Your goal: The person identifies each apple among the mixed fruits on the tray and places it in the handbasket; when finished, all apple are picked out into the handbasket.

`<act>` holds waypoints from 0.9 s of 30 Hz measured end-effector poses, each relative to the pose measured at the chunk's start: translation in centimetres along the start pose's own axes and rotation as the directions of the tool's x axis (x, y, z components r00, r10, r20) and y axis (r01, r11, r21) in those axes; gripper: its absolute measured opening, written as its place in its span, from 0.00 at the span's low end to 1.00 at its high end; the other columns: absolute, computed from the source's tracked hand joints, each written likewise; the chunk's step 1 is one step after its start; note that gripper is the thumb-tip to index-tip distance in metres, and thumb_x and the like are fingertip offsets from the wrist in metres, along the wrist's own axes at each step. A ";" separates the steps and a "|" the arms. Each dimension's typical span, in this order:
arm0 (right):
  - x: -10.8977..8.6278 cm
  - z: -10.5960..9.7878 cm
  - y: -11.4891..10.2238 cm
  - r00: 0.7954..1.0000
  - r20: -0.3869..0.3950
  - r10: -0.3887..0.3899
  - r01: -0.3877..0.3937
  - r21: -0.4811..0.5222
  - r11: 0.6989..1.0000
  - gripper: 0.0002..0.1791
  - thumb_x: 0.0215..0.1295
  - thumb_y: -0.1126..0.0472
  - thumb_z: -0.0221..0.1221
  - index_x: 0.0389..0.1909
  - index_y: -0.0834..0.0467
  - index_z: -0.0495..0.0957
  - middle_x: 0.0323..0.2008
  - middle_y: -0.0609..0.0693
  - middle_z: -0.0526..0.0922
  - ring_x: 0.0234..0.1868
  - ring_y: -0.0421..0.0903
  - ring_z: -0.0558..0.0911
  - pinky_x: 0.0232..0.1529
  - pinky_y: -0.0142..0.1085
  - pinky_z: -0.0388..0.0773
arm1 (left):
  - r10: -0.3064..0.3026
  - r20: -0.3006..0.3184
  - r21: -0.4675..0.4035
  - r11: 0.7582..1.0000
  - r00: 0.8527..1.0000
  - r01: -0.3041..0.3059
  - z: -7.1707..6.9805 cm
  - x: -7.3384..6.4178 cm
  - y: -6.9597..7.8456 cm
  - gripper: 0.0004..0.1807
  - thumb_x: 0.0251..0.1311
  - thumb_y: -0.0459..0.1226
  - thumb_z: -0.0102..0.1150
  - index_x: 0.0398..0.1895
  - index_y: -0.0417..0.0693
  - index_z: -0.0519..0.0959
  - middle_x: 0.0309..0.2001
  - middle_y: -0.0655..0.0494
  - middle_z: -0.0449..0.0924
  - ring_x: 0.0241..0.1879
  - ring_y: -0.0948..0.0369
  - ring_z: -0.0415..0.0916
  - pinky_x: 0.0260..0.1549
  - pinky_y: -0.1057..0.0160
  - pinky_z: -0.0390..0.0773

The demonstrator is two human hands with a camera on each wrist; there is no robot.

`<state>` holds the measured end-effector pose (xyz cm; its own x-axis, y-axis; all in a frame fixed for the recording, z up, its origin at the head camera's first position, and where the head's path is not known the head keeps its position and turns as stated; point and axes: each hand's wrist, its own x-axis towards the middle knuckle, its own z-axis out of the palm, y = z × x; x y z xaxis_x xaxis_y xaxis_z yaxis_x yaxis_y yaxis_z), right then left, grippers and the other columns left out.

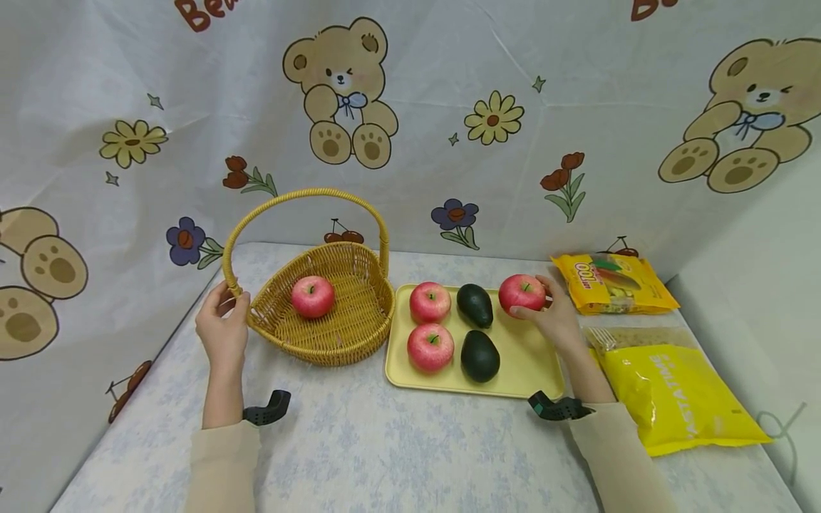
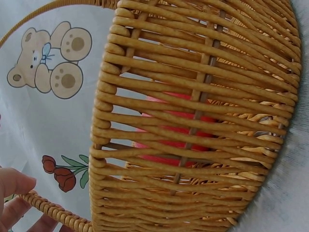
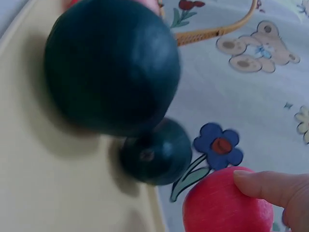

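My left hand [image 1: 221, 329] grips the lower left end of the wicker basket's arched handle [image 1: 314, 192], thumb and fingers around it in the left wrist view. One red apple [image 1: 313, 296] lies inside the basket [image 1: 346, 353]. Over the back right of the yellow tray [image 1: 526, 381], my right hand [image 1: 556, 317] holds another red apple [image 1: 521, 295], its thumb across the near side. Two more apples, a back one [image 1: 430, 302] and a front one [image 1: 430, 348], sit at the tray's left. Beside them are two dark green avocados, one behind [image 1: 475, 305] and one nearer [image 1: 479, 356].
Right of the tray lie an orange snack packet [image 1: 613, 284] and a larger bright yellow bag [image 1: 683, 399]. The patterned cloth [image 1: 372, 449] covers the tabletop. A bear-printed sheet [image 1: 423, 142] hangs behind the table.
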<state>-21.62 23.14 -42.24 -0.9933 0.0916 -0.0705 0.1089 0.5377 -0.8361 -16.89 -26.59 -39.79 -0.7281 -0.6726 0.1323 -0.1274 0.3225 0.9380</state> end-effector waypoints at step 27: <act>-4.6 7.8 -14.5 0.917 0.139 -0.375 0.297 0.390 0.871 0.43 0.52 0.63 0.72 0.69 0.52 0.63 0.61 0.51 0.71 0.58 0.50 0.75 0.54 0.44 0.79 | -0.009 0.000 -0.013 1.000 1.000 0.009 0.0 0.0 0.0 0.21 0.68 0.40 0.55 0.64 0.53 0.75 0.55 0.53 0.76 0.52 0.64 0.72 0.41 0.74 0.71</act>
<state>-18.95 8.39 -34.08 -0.9568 -0.2337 0.1731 -0.2152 0.1685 -0.9619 -16.91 -26.63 -39.82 -0.7268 -0.6755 0.1245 -0.1250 0.3082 0.9431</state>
